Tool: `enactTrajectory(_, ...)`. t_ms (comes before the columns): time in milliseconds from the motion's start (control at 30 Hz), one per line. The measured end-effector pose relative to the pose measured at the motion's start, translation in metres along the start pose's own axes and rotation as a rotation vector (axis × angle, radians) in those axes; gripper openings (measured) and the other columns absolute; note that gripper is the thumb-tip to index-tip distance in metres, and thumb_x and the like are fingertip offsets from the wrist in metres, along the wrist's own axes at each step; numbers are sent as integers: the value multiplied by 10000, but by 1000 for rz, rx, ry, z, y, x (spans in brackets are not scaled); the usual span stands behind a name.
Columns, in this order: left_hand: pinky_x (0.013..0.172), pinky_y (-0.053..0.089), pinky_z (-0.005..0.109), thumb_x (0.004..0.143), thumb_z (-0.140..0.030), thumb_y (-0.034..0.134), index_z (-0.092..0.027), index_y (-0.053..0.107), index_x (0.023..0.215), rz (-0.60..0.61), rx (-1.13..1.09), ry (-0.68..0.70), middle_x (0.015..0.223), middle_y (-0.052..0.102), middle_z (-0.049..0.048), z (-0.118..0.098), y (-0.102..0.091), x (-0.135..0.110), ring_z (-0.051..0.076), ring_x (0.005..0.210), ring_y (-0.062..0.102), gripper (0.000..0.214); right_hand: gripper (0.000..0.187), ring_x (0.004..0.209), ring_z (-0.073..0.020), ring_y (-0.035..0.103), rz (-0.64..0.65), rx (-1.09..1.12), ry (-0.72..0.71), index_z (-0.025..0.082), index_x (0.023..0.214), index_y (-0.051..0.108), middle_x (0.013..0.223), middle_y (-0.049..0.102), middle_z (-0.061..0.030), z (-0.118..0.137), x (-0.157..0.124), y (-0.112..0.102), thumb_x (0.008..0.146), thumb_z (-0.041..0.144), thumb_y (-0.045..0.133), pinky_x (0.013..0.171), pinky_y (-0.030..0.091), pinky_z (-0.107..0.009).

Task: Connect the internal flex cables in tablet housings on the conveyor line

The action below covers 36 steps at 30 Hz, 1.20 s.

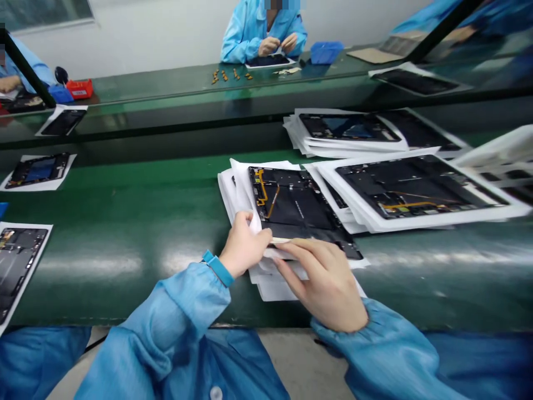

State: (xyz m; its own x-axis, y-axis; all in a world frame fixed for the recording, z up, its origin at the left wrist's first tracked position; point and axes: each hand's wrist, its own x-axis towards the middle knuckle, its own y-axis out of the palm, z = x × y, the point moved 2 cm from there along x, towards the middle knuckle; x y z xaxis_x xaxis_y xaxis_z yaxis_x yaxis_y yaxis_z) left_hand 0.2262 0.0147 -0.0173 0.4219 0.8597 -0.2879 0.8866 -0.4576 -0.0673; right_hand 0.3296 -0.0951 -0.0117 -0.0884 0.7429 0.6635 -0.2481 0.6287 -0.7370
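Note:
An opened tablet [297,205] with a black inside and orange flex cables lies on a stack of white paper sheets [275,286] in front of me. At its near left corner my left hand [245,244] is closed, with its fingers curled over a paper edge and its thumb by the tablet. My right hand [325,278] reaches over the near edge, its thumb and fingers drawn together around a thin pale strip [281,240] beside my left thumb. Whether that strip is folded paper or a separate piece, I cannot tell. My right hand hides part of the tablet's near side.
More opened tablets on paper lie in stacks to the right [420,183] and behind [350,126]. Single tablets [37,169] sit along the green bench [104,233] at left. A raised shelf crosses behind. Co-workers in blue sit opposite, near a blue bin [327,53].

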Motion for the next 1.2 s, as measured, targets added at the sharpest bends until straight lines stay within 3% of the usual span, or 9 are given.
enactTrajectory(133,794,492,250,810,-159,624,-155,505,1070,25,-77,66,987,644,43,-16,-33,-11,144,848,597,285,550,1093,-372,607,-326,-58,161,262,1308,631,1180,647,-166,5,-20,-25,779,226,777,915,475,-508)
enactTrajectory(233,870,501,253,797,-206,644,-159,508,1123,20,-108,107,1066,647,49,-18,-76,-38,151,945,609,356,536,1213,-383,583,-510,315,520,346,1389,594,1397,572,-142,16,-30,-31,860,345,678,918,498,-521)
enactTrajectory(300,920,503,274,791,-262,669,-166,508,1186,23,-120,88,1112,656,54,-10,-107,-63,168,1008,618,437,470,1251,-362,580,-317,753,786,348,1404,576,1392,597,-113,32,-27,-22,967,471,456,927,511,-567)
enactTrajectory(400,948,505,301,816,-329,673,-178,517,1238,-24,-68,8,1121,669,53,14,-149,-104,190,1056,623,475,684,1211,-361,610,47,1168,891,247,1282,686,1113,731,-158,65,-17,-2,958,651,239,920,526,-591)
enactTrajectory(600,1069,440,358,876,-335,627,-198,497,1361,-60,92,-106,1301,627,76,58,-182,-166,232,1245,549,521,383,870,-263,736,332,1422,1107,268,1155,731,916,780,-80,96,-31,36,856,497,662,779,603,-411)
enactTrajectory(733,971,492,362,898,-340,569,-153,596,1259,16,42,-222,1190,689,84,70,-179,-180,244,1131,612,407,385,735,-231,731,347,1211,1209,224,1080,742,886,781,-77,97,-53,44,802,490,742,669,611,-345)
enactTrajectory(867,845,501,301,895,-272,524,-158,655,1107,20,293,-264,1065,723,53,70,-184,-185,205,969,656,274,500,630,-202,701,421,897,1067,192,1237,661,726,748,-39,100,-58,36,841,494,701,594,594,-292)
enactTrajectory(1033,607,414,287,960,-426,461,-182,647,867,-82,1072,-323,654,660,25,47,-191,-177,203,643,641,321,528,433,-140,600,546,423,530,154,1460,463,584,642,36,114,-50,26,990,393,491,446,469,-226)
enactTrajectory(1200,573,401,291,970,-253,420,-144,627,954,30,1336,-74,873,720,120,31,-161,-127,252,763,704,235,570,292,-172,468,557,-81,154,70,1419,500,437,523,35,108,-35,21,993,446,468,351,251,-284)
